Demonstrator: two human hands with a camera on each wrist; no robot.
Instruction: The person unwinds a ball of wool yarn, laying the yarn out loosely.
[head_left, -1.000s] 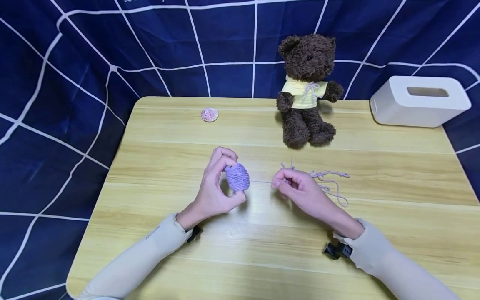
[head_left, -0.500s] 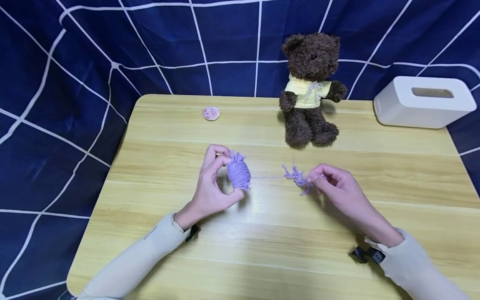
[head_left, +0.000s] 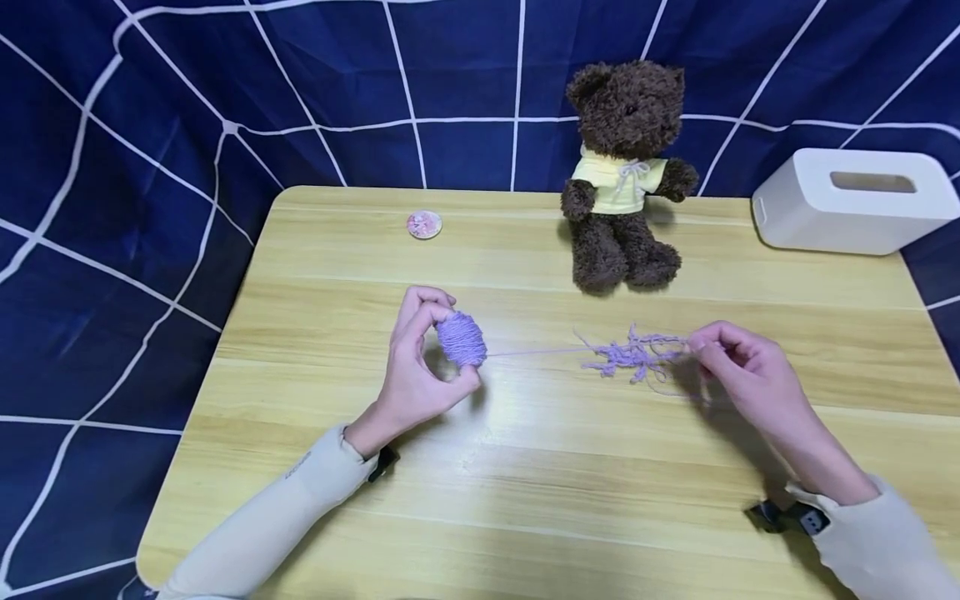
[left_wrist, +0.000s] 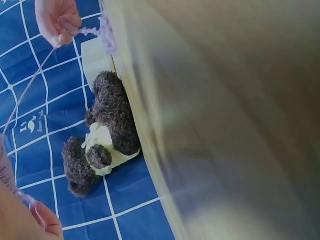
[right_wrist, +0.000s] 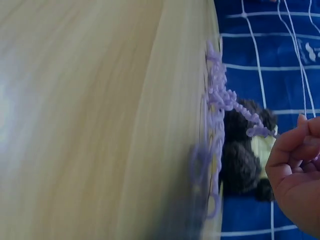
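A ball of purple yarn (head_left: 461, 339) is held over the table by my left hand (head_left: 416, 367), fingers at its top and thumb below. In the left wrist view only part of the ball (left_wrist: 6, 170) shows at the edge. From it a thin strand (head_left: 540, 352) runs right. My right hand (head_left: 757, 383) pinches the yarn between thumb and fingertips. A knotted purple yarn tangle (head_left: 630, 357) trails left from those fingertips. The right wrist view shows the tangle (right_wrist: 217, 90) with loose loops lying along the tabletop.
At the back of the wooden table (head_left: 525, 500) a brown teddy bear (head_left: 626, 179) in a yellow top sits against a blue gridded cloth (head_left: 457, 83). A white tissue box (head_left: 847, 204) stands back right, a round pink patterned disc (head_left: 424, 224) back left.
My right hand has moved well to the right, drawing the tangle and strand along with it. The left hand keeps the ball and has shifted slightly left; the ball has turned in its fingers.
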